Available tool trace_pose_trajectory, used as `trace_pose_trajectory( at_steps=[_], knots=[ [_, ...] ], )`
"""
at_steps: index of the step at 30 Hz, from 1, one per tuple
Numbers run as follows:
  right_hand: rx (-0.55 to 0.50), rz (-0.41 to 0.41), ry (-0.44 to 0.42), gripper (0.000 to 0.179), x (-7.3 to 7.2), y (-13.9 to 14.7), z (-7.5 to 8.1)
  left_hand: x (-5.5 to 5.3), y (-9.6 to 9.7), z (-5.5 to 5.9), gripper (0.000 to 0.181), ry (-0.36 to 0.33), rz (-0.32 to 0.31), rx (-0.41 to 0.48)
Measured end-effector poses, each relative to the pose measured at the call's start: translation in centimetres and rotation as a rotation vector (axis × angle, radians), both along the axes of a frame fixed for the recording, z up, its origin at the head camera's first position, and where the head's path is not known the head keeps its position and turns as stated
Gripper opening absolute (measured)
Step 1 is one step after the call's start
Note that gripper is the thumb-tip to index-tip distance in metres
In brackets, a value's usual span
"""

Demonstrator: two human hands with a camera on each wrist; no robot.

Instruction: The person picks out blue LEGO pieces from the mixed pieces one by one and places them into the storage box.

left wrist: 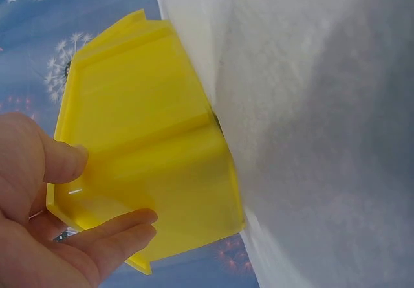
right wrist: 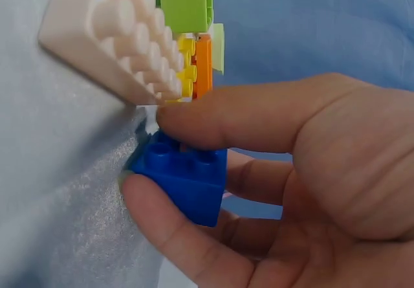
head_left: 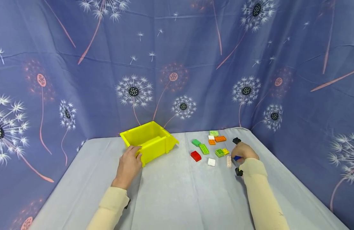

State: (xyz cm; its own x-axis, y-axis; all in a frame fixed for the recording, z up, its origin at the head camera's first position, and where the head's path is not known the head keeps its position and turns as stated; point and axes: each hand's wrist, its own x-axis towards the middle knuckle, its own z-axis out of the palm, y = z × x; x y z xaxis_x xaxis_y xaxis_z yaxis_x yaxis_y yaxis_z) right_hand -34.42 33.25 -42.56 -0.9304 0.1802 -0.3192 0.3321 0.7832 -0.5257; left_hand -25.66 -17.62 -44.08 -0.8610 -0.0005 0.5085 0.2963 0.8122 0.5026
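My left hand [head_left: 129, 166] holds the near left corner of a yellow plastic bin [head_left: 156, 152]. In the left wrist view, its thumb lies against one wall of the bin [left wrist: 142, 100] and its other fingers are around the corner. Over at the right, my right hand [head_left: 245, 150] pinches a blue toy building brick [right wrist: 187, 178] between thumb and fingers, close to the tabletop. The brick's studs show in the right wrist view. Just beside it stands a pale pink brick [right wrist: 97, 26] with two rows of studs, apart from the fingers in the head view [head_left: 229, 162].
Several loose bricks lie left of my right hand, among them a red one [head_left: 195, 156], a white one [head_left: 211, 162], a green one [head_left: 204, 149] and an orange one [head_left: 220, 139]. A blue dandelion-print curtain [head_left: 205, 83] surrounds the cloth-covered table [head_left: 171, 195].
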Motion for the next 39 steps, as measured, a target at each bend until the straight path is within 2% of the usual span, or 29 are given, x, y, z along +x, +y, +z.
trace_pose_trajectory(
  at_steps=[4,7,10,14,16,20,29,36,39],
  knots=[
    [-0.053,-0.001,0.020,0.014,0.0,0.1,0.3,0.0,-0.1,0.2,0.030,-0.003,-0.004,0.001],
    [-0.081,0.015,0.049,0.004,0.2,0.2,0.8,0.0,-0.1,0.1,0.030,-0.002,-0.004,-0.001],
    [-0.066,0.047,0.093,0.014,0.5,0.1,1.5,0.0,-0.1,0.1,0.029,0.001,-0.003,0.000],
    [-0.049,0.094,0.146,0.009,0.8,-0.3,2.7,0.1,0.0,0.1,0.029,-0.003,-0.002,0.002],
    [-0.064,0.112,0.173,0.017,0.9,-0.7,3.3,0.1,0.0,0.1,0.029,-0.008,0.001,-0.001],
    [-0.044,0.124,0.236,0.029,0.8,-1.9,4.5,0.2,0.0,0.2,0.030,-0.010,0.010,-0.002],
    [0.040,0.205,0.364,0.030,1.4,-4.1,6.0,0.0,-0.1,-0.1,0.029,0.021,0.008,0.000],
    [0.001,0.169,0.549,0.030,2.0,-7.5,6.2,-0.1,-0.2,-0.1,0.029,0.010,0.008,0.002],
    [-0.025,0.163,0.592,0.031,2.0,-9.4,6.0,-0.2,-0.2,0.0,0.029,0.009,0.006,0.001]
  ],
)
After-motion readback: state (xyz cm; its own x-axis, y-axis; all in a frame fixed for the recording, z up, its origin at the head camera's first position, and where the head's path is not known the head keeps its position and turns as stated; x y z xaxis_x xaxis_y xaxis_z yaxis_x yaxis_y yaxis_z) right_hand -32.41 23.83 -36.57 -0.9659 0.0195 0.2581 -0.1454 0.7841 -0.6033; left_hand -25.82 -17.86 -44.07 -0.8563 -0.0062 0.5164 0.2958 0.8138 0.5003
